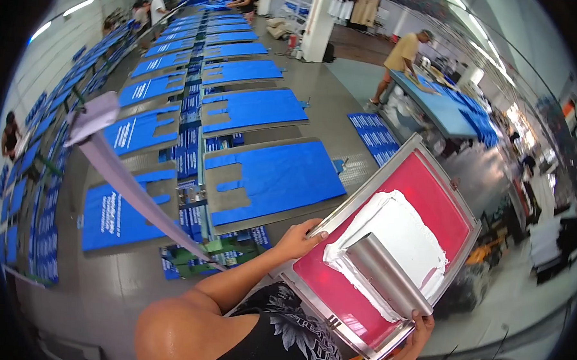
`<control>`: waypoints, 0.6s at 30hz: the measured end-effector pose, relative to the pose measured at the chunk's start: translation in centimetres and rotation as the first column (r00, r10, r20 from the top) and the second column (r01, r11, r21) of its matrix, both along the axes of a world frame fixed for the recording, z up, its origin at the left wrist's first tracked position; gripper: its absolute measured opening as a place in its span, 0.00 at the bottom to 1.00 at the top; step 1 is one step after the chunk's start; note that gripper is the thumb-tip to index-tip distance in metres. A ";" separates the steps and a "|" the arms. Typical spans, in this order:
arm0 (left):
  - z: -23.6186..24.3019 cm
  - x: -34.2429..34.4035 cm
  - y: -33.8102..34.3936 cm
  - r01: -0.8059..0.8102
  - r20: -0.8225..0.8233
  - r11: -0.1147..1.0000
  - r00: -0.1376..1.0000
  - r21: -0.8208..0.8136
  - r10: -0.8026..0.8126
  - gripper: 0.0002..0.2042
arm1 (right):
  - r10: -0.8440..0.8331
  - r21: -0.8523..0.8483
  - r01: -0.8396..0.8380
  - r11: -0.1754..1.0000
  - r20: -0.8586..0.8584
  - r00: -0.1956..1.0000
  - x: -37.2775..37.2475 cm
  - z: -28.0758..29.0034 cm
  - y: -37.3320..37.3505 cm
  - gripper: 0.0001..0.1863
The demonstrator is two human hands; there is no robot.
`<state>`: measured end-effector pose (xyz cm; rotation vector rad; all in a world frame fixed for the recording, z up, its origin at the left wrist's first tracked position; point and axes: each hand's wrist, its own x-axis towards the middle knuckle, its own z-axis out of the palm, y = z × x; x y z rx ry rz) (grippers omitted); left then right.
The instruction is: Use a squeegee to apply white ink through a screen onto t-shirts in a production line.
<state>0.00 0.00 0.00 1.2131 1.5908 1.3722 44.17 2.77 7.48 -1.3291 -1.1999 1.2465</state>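
A silk-screen frame (444, 181) with a metal rim and red mesh is held tilted before my body. White ink (399, 226) covers the middle of the mesh in a thick layer with ragged edges. Across the ink lies a metal squeegee (387, 272), slanting down to the right. My left hand (297, 241) is closed on the frame's left edge, fingertips over the rim. At the lower right edge, my right hand (417, 339) grips the rim, with fingertips against the squeegee's lower end; part of that hand is hidden.
Blue bag-shaped cloth pieces (275, 179) lie on boards in two long rows ahead; the left ones carry white print. A pale purple post (127, 179) rises at my left. Beyond the frame, a person in yellow (405, 53) stands by a blue-topped table (433, 109).
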 end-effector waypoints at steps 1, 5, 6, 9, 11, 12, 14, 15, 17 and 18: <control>0.5 -0.3 0.6 0.002 0.004 0.998 1.000 -0.062 -0.001 0.28 | -0.016 0.046 0.016 0.999 -0.005 1.000 -0.2 -0.8 1.3 0.24; -8.0 3.6 6.1 -0.069 -0.018 0.998 0.997 -0.009 0.069 0.27 | 0.031 0.146 -0.021 0.989 -0.071 0.997 2.6 -10.2 9.2 0.22; -8.9 5.6 7.0 -0.082 -0.005 0.997 0.997 -0.006 0.082 0.27 | 0.029 0.187 -0.020 0.982 -0.044 0.999 4.6 -11.1 9.8 0.23; -10.6 10.1 9.8 -0.117 -0.058 0.993 0.991 0.014 0.117 0.27 | 0.036 0.169 -0.032 0.985 -0.019 0.999 8.8 -12.2 13.8 0.23; -12.0 11.6 11.7 -0.168 -0.057 0.982 0.983 0.082 0.173 0.29 | 0.086 0.194 -0.082 0.978 -0.014 0.996 10.3 -13.8 16.4 0.24; -12.3 11.7 11.3 -0.158 -0.049 0.985 0.986 0.066 0.161 0.29 | 0.092 0.189 -0.084 0.978 -0.035 0.995 10.9 -15.2 16.8 0.24; -14.5 10.2 10.0 -0.157 -0.067 0.988 0.985 0.006 0.157 0.27 | 0.098 0.153 -0.084 0.985 -0.083 0.992 9.1 -19.5 17.0 0.23; -15.7 9.8 10.6 -0.178 -0.079 0.984 0.981 0.010 0.178 0.27 | 0.119 0.155 -0.103 0.982 -0.096 0.988 8.4 -21.5 18.6 0.23; -16.6 10.1 10.8 -0.271 -0.098 0.962 0.958 -0.017 0.268 0.27 | 0.213 0.172 -0.192 0.966 -0.114 0.971 7.7 -23.4 22.5 0.23; -15.2 10.4 11.8 -0.362 -0.095 0.932 0.928 -0.012 0.359 0.25 | 0.272 0.181 -0.249 0.951 -0.117 0.955 6.9 -21.9 25.9 0.23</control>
